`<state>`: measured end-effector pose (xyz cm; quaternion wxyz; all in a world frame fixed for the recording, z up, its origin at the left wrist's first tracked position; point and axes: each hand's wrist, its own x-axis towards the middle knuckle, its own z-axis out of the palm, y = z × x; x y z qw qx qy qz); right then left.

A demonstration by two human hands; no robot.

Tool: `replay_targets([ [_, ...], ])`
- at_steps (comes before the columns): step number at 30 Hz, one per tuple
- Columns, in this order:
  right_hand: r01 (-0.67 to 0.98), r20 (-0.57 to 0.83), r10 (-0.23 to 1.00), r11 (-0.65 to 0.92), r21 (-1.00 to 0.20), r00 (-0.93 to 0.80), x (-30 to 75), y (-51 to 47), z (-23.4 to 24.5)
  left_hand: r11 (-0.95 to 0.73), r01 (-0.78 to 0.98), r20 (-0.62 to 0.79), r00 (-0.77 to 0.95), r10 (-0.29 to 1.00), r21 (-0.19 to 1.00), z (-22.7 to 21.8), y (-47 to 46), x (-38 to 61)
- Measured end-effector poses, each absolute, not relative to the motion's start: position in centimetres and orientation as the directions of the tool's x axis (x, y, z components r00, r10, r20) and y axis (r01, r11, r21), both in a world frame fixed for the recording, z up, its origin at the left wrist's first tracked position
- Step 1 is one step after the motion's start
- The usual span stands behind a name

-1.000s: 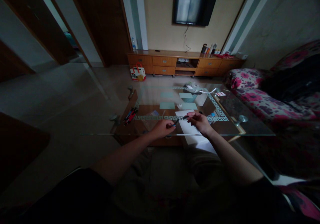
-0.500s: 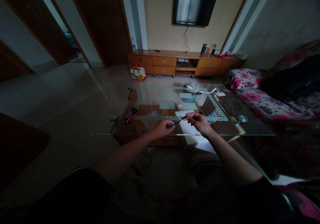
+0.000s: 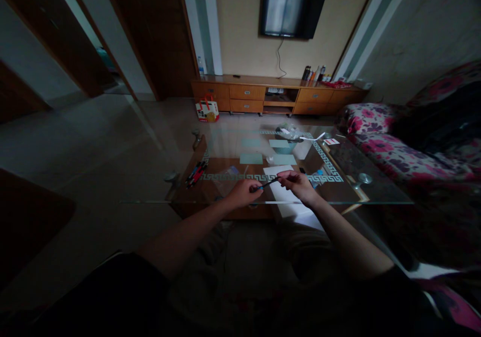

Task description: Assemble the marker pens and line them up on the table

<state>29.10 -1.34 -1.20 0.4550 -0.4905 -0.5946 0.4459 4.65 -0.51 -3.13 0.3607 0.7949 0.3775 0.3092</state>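
A thin dark pen [image 3: 269,183] stretches between both hands above the glass coffee table [image 3: 372,194]. My left hand [image 3: 244,193] is closed around its lower end. My right hand [image 3: 299,184] pinches the upper end, where the cap sits; I cannot tell whether the cap is fully on. Under the right hand lies a white sheet of paper [image 3: 280,189], flat on the glass.
Several red and dark pens [image 3: 196,173] lie at the table's left side. A teal basket [image 3: 284,147] with clutter stands at the far end. A floral sofa [image 3: 391,149] runs along the right. A wooden TV cabinet [image 3: 278,95] and a wall TV [image 3: 292,8] are beyond.
My right hand has moved left toward the left hand, bringing the cap end onto the pen. The left hand stays in place.
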Motion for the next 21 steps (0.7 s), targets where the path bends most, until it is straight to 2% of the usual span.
replay_targets([
  [21,0.182,0.075,0.991,0.094,-0.979,-0.107,28.82,-1.65,-0.7,-0.463,0.386,0.225,0.522,0.823,0.798,-2.41,-0.69,4.64],
])
